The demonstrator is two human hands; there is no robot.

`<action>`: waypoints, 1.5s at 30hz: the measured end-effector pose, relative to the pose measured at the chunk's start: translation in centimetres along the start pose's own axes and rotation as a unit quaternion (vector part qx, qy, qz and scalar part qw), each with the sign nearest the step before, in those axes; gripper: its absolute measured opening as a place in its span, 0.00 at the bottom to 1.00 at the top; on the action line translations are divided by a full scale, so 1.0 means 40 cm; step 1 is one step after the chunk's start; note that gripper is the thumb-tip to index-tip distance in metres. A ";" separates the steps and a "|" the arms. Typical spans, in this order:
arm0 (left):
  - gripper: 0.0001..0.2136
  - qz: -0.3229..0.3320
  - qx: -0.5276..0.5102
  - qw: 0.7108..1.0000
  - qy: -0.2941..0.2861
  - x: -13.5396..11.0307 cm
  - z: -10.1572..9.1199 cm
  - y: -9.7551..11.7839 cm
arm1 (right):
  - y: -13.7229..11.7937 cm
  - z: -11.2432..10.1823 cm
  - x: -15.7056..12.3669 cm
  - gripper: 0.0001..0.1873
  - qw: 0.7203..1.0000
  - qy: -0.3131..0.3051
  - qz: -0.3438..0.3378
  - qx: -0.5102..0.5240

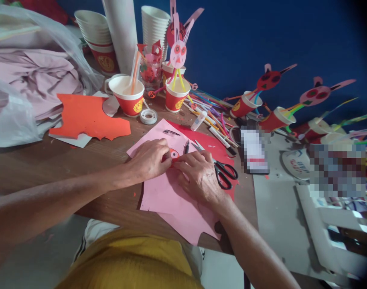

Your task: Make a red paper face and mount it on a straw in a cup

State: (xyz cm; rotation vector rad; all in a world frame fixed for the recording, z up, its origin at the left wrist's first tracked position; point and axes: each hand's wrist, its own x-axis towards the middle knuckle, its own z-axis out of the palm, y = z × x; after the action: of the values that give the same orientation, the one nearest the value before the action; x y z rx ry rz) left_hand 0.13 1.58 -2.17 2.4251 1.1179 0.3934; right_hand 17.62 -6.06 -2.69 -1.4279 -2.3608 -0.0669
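Currently L hand (151, 158) & R hand (198, 172) are pinching eyed cutout (174, 154), prob. WIP. Done-looking bunny cup (177, 54) is standing beyond both hands.

Even, middling indoor light covers the surface (23, 168), while the blue wall (261, 40) behind sinks into dimness. Soft shadows lie on the pink paper (156, 194) beneath the right hand (199, 176). Pale sheen marks the plastic bag (5, 116). Wide-angle stretch and blur smear the right edge, its corners darkening to black; coarse pixel blocks cover the phone (255, 150) screen.
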 end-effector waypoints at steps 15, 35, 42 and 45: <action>0.09 0.022 -0.035 0.999 -0.006 0.011 -0.022 -0.019 | -0.001 0.000 0.007 0.10 1.000 -0.001 -0.008 -0.019; 0.08 0.052 -0.043 0.992 -0.103 0.016 -0.047 -0.036 | 0.004 0.007 0.003 0.11 1.000 0.005 -0.017 -0.022; 0.07 0.075 -0.011 0.990 -0.116 0.014 -0.057 -0.034 | 0.003 0.007 0.004 0.12 1.000 0.000 -0.012 -0.018; 0.07 0.072 -0.005 0.990 -0.118 0.014 -0.060 -0.030 | 0.001 0.005 0.005 0.11 1.000 0.000 -0.012 -0.022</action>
State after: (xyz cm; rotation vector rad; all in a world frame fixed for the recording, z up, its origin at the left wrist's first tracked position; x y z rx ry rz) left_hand -1.32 3.37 -0.65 2.4746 0.8405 0.1500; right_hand 17.52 -5.81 -2.81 -1.4190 -2.3898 -0.1253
